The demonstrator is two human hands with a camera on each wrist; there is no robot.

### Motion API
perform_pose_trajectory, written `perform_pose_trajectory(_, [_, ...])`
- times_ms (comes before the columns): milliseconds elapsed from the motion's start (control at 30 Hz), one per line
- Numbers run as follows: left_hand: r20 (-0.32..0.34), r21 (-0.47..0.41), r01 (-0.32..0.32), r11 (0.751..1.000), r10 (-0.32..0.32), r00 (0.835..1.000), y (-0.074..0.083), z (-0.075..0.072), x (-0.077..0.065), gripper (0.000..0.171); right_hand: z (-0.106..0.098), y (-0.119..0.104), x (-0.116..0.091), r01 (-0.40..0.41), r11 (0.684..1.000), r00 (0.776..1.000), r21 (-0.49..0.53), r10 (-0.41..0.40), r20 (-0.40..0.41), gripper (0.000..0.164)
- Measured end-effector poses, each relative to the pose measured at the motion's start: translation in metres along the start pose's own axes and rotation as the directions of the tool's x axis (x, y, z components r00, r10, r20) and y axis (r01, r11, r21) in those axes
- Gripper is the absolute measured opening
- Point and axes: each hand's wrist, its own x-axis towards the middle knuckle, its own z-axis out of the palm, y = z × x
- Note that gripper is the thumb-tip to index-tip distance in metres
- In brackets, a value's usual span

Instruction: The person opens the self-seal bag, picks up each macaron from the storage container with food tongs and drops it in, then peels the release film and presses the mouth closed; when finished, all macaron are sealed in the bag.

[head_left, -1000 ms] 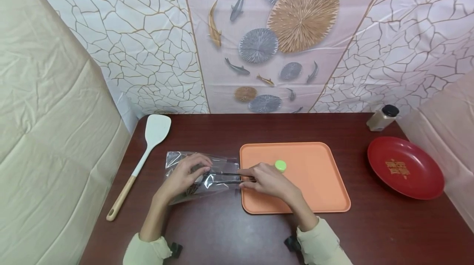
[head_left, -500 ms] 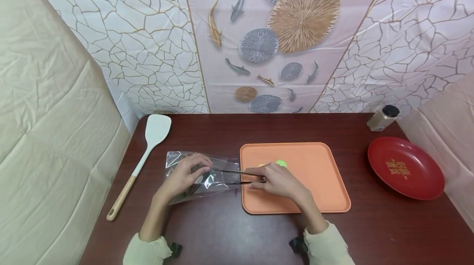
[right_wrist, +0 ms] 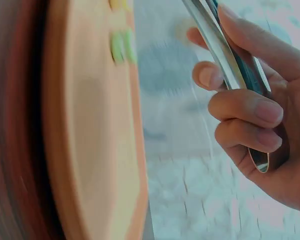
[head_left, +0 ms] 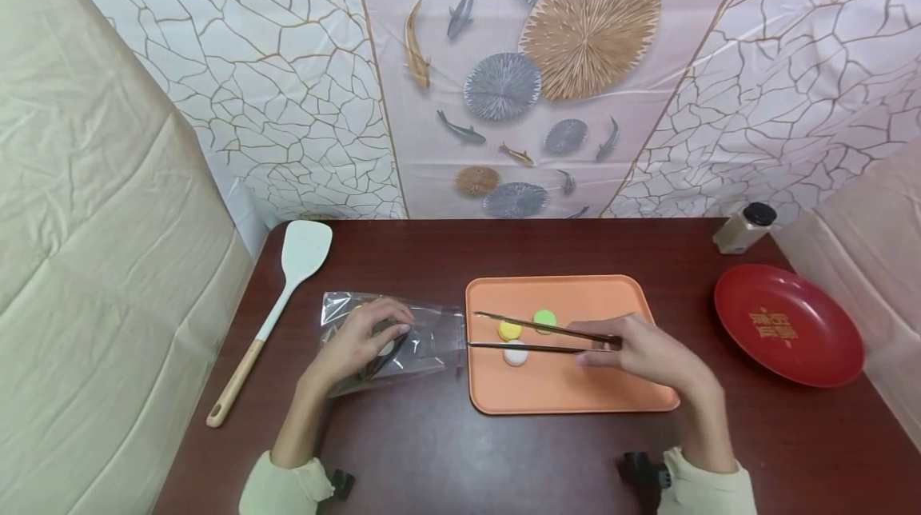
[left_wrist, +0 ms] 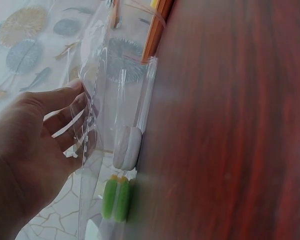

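My left hand (head_left: pixel 360 339) pinches the upper film of a clear plastic bag (head_left: pixel 439 339) lying on the table, thumb against fingers. In the left wrist view, a white macaron (left_wrist: pixel 127 148) and a green macaron (left_wrist: pixel 116 199) lie inside the bag. My right hand (head_left: pixel 651 351) grips metal tongs (head_left: pixel 590 334), their two arms spread apart with nothing between the tips. The tongs reach left over an orange tray (head_left: pixel 597 395). On it sit a yellow macaron (head_left: pixel 509 332), a white macaron (head_left: pixel 515 356) and a green macaron (head_left: pixel 544 317), partly overlapped by the tongs.
A white spatula (head_left: pixel 305 251) with a wooden handle lies at the left. At the right is a red plate (head_left: pixel 813 339) with gold lettering, and behind it a black-lidded jar (head_left: pixel 741 233). Patterned cloth stands behind the dark red table (head_left: pixel 446 451).
My right hand has moved right, drawing the tongs out of the bag and over the tray. The yellow and white macarons there are now uncovered. The left hand stays in place.
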Motion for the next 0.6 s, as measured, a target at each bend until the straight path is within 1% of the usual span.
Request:
perform_pose_trajectory(100, [-0.001,0.000,-0.003,1.000,0.003,1.000,0.000,0.000,0.000,0.008,-0.012,0.010,-0.018,-0.026,1.000,0.999,0.003,0.026,-0.024,0.046])
perform_pose_trajectory(233, [-0.005,0.001,-0.011,1.000,0.011,1.000,0.000,0.000,0.000,0.008,-0.023,0.023,-0.035,-0.116,0.993,0.992,0.030,0.117,-0.039,0.048])
perform_pose_trajectory(333, [-0.006,0.003,-0.014,1.000,0.014,1.000,0.000,0.001,-0.001,0.008,-0.028,0.031,-0.043,-0.166,0.986,0.985,0.029,0.167,-0.043,0.050])
perform_pose_trajectory(533, [-0.011,0.003,-0.022,1.000,0.022,1.000,-0.001,0.001,-0.001,0.009,-0.032,0.045,-0.055,-0.196,0.980,0.978,-0.015,0.195,-0.074,0.049])
perform_pose_trajectory(600, [-0.011,0.003,-0.023,1.000,0.023,1.000,0.000,0.001,0.000,0.009,-0.032,0.050,-0.058,-0.216,0.976,0.974,-0.020,0.214,-0.071,0.049])
